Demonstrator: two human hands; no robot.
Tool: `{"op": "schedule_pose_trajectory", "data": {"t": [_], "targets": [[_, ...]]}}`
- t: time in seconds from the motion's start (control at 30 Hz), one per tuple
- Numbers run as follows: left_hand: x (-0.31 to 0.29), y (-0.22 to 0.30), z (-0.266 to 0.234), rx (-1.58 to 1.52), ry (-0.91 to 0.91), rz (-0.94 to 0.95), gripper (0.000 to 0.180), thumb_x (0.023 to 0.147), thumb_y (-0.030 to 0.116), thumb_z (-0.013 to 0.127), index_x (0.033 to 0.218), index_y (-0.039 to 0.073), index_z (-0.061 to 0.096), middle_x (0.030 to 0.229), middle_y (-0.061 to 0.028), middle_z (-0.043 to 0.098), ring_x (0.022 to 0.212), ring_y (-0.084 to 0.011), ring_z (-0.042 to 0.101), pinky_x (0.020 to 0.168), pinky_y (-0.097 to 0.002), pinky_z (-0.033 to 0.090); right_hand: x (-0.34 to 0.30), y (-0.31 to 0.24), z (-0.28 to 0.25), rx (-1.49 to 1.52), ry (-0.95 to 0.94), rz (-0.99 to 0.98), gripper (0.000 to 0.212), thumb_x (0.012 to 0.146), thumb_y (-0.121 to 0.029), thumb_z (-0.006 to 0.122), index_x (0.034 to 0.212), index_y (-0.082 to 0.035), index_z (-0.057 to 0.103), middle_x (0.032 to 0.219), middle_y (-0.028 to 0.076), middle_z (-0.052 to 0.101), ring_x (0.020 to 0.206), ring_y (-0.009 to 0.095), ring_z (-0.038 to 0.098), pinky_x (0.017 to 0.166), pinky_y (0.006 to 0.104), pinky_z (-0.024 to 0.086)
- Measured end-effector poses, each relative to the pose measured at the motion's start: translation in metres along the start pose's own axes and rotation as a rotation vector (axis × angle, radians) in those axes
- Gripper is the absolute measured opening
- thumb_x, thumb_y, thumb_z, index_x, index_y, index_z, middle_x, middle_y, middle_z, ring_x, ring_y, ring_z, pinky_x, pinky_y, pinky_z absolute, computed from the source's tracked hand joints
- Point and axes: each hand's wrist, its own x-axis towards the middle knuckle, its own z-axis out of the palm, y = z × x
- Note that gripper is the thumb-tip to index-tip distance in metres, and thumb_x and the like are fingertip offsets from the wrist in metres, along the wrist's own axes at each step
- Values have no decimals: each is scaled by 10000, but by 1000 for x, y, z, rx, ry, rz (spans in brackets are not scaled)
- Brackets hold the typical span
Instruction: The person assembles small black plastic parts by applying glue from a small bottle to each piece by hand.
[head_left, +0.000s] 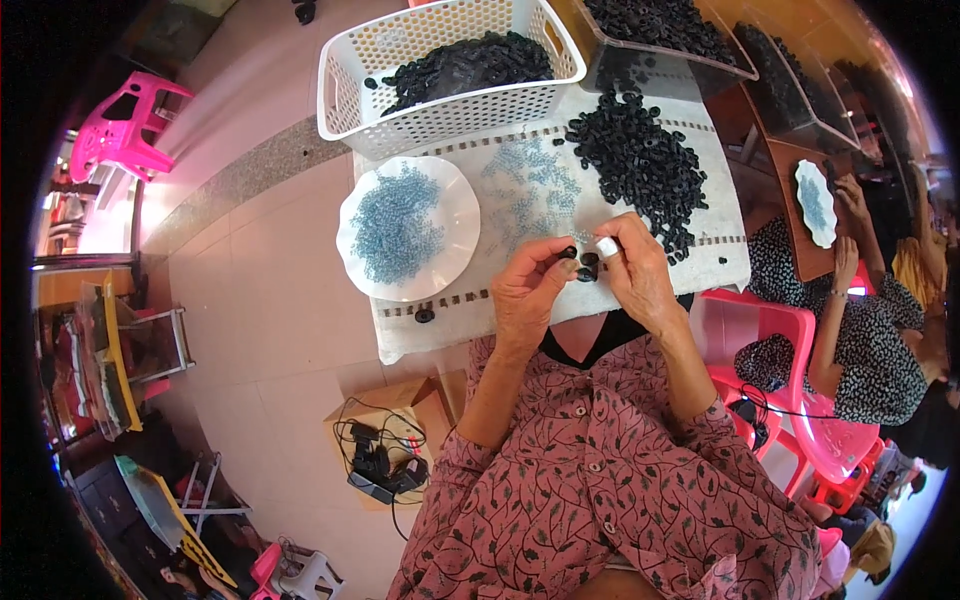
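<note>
Near the table's front edge my left hand [527,300] pinches a small round black part [568,252] between thumb and fingertips. Just to its right, my right hand [643,278] has its fingers closed, with a white wrap [606,245] on one digit. Whatever it pinches is too small to make out. A few loose black parts [588,272] show between the two hands. Beyond them, tiny clear bluish pieces [530,185] lie scattered on the cloth. More of these fill a white wavy-edged plate [462,235] at the left. A heap of black parts [640,160] spreads to the far right.
A white perforated basket [450,120] of black parts stands at the back, beside a clear bin [670,65] of similar parts. On the floor is a cardboard box [440,400] with black cables. At right, another person sits at a brown table [815,262]; a pink chair [800,350] is nearby.
</note>
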Motion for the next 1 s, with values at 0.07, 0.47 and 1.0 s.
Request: {"op": "schedule_pose_trajectory", "data": {"t": [0.07, 0.47, 1.0], "targets": [[0, -3, 0, 13, 5, -17, 232, 870, -7, 607, 1102, -9, 615, 991, -37, 586, 867, -93, 573, 772, -223, 499, -3, -7, -6, 71, -29, -29, 131, 838, 24, 533, 957, -27, 551, 849, 134, 542, 712, 308, 586, 614, 360, 467], [1, -4, -1, 33, 67, -54, 237, 881, -4, 590, 1117, -17, 610, 974, -59, 606, 802, -108, 582, 733, -230, 487, -4, -4, -7, 103, -9, 29, 106, 854, 19, 518, 945, -25, 550, 834, 129, 536, 719, 281, 584, 627, 342, 461], [1, 5, -3, 236, -88, 29, 219, 862, -29, 586, 1070, 12, 643, 955, -35, 566, 812, -89, 554, 711, -211, 465, -8, -17, -15, 3, -135, -81, 87, 849, -1, 542, 929, -34, 549, 824, 133, 543, 711, 322, 586, 599, 375, 455]]}}
